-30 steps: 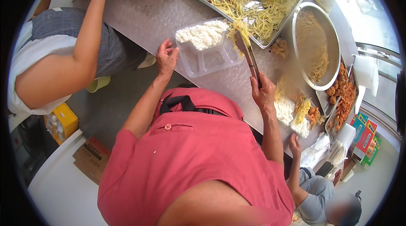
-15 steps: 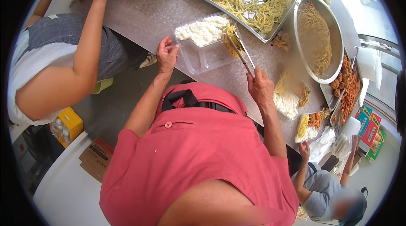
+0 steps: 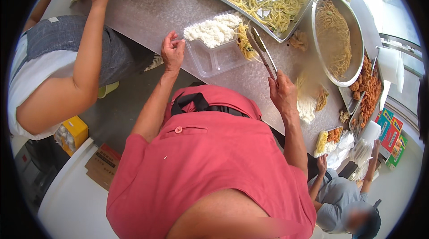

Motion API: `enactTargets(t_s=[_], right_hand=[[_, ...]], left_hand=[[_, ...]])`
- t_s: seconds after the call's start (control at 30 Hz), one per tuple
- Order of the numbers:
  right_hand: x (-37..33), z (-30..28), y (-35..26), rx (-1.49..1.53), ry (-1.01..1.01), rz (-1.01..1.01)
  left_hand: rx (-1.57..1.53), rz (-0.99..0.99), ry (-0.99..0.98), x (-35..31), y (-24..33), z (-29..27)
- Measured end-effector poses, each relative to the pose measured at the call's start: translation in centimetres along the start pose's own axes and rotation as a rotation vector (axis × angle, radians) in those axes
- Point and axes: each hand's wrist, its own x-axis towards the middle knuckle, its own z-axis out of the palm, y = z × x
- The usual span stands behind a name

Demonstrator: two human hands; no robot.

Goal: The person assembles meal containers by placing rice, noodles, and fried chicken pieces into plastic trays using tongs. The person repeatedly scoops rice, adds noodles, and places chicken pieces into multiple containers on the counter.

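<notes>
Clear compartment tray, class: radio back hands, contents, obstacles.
Right hand gripping metal tongs. Left hand at left edge of tray. Inside: white rice, yellow strands. Rectangular metal pan close beyond.

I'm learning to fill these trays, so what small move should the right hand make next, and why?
Probably draw the tongs, held in the right hand, away from the clear plastic tray: a clump of noodles lies in it beside the rice, and no clump shows between the tongs' arms.
</notes>
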Motion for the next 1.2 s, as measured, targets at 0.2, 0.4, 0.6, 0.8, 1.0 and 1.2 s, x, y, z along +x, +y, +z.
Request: enactTargets(t_s=[0.2, 0.4, 0.6, 0.8, 1.0, 1.2], right_hand=[[0.8, -0.7, 0.3, 0.021, -0.054, 0.016], [7.5, -0.9, 0.4, -0.003, 0.014, 0.062], [16.2, 1.8, 0.4, -0.249, 0.067, 0.057], [19.6, 2.6, 2.5, -0.268, 0.015, 0.114], [17.0, 0.3, 3.2, 0.077, 0.076, 0.143], [13.7, -0.9, 2.8, 0.221, 0.187, 0.141]], left_hand=[[0.211, 0.239, 0.070, 2.2, 1.3, 0.7], [0.289, 0.269, 0.127, 2.9, -0.3, 0.8], [0.332, 0.280, 0.121, 2.8, 0.2, 1.1], [0.329, 0.249, 0.114, 2.6, 1.1, 1.3], [0.298, 0.245, 0.137, 2.4, 0.6, 1.1], [0.296, 0.264, 0.132, 2.5, 0.7, 1.2]])
